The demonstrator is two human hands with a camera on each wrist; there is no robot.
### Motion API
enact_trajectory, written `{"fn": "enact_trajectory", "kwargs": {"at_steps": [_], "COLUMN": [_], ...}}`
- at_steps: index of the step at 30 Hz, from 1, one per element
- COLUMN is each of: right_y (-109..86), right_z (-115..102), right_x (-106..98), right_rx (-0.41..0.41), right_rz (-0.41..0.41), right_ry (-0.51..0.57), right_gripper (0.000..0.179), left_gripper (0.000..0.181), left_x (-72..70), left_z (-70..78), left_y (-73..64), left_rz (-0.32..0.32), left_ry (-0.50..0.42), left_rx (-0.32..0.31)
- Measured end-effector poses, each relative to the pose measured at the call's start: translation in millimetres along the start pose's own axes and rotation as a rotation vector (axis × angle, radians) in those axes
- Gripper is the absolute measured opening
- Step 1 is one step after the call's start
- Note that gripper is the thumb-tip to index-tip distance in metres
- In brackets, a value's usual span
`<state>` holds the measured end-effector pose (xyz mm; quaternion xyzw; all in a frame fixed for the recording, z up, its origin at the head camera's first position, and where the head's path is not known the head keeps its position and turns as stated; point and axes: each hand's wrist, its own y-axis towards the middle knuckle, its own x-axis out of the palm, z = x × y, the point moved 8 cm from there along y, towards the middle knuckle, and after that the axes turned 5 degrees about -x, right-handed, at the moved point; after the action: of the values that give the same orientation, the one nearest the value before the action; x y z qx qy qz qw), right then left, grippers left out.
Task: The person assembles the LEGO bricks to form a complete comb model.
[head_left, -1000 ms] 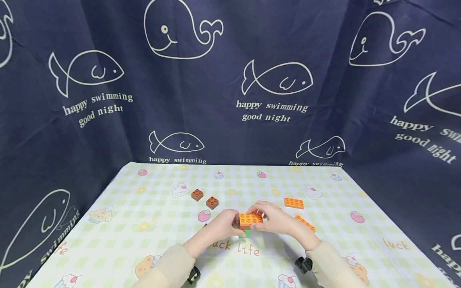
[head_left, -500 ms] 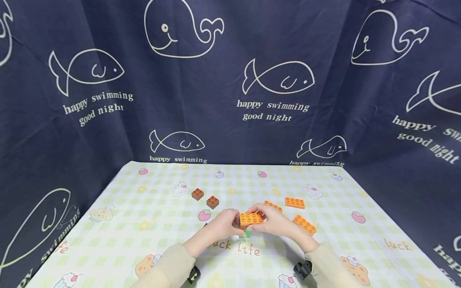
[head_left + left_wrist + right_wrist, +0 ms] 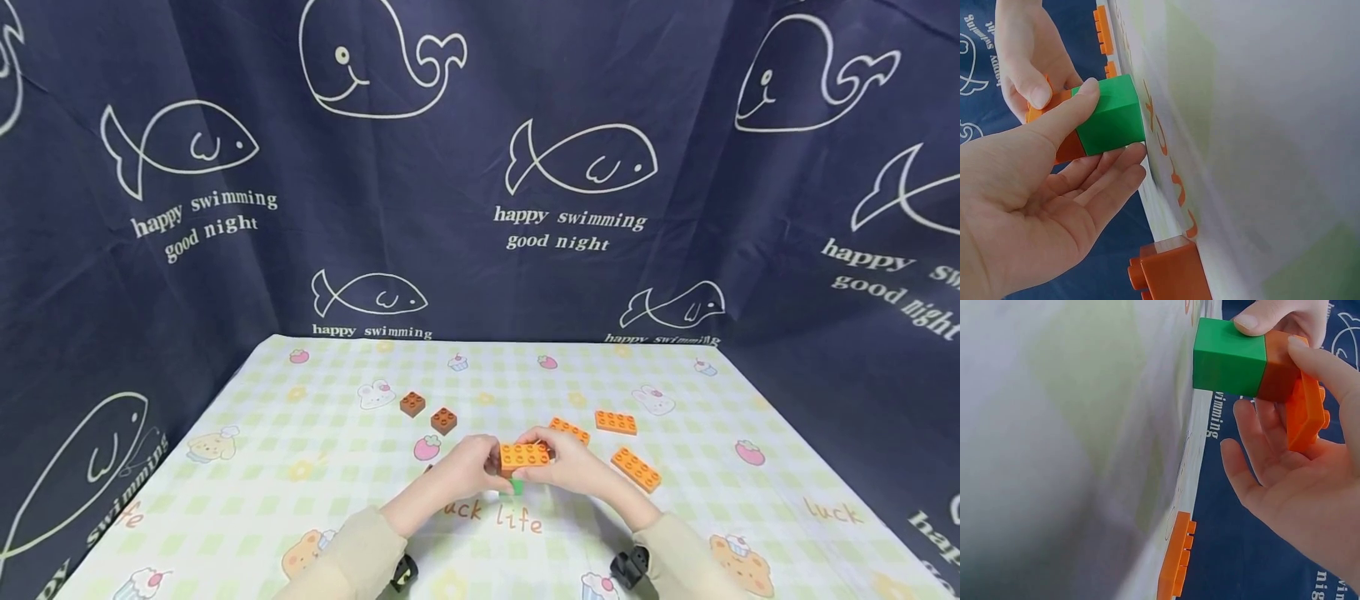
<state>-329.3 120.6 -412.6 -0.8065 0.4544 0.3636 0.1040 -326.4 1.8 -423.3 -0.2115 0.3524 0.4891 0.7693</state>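
Note:
A small stack of toy building bricks stands in front of me, gripped from both sides. At its base is a green brick (image 3: 1113,112), above that a brown brick (image 3: 1278,367), and on top an orange studded brick (image 3: 525,456), which overhangs to the right. My left hand (image 3: 474,465) pinches the stack, thumb lying across the green brick and fingers behind it. My right hand (image 3: 564,458) grips higher, its thumb on the brown brick by the orange one and its fingers around the far side.
Two brown bricks (image 3: 443,421) lie at the back left, and another brown brick (image 3: 1175,269) sits by my left wrist. Flat orange bricks (image 3: 616,422) lie behind and right of my right hand, one of them (image 3: 635,469) near the forearm. A patterned cloth (image 3: 300,433) covers the table.
My right hand has settled closer around the stack, its fingers lower. An orange brick behind that hand has come into sight, and the one by the forearm shows more fully.

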Motion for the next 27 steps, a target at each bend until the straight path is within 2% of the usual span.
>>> {"fn": "enact_trajectory", "kwargs": {"at_steps": [13,27], "right_y": [-0.5,-1.1], "right_z": [5.3,8.4], "right_x": [-2.0,0.1], "right_rx": [0.008,0.005], "right_rz": [0.002,-0.003], "right_ry": [0.018,0.03], "right_gripper": [0.039,0.034], "left_gripper": [0.031,0.03], "left_x": [-1.7,2.0], "left_z": [4.3,0.4], "left_y": [0.9,2.5], "left_rz": [0.002,-0.003], "left_ry": [-0.001,0.021], "left_rx": [0.029,0.011]}}
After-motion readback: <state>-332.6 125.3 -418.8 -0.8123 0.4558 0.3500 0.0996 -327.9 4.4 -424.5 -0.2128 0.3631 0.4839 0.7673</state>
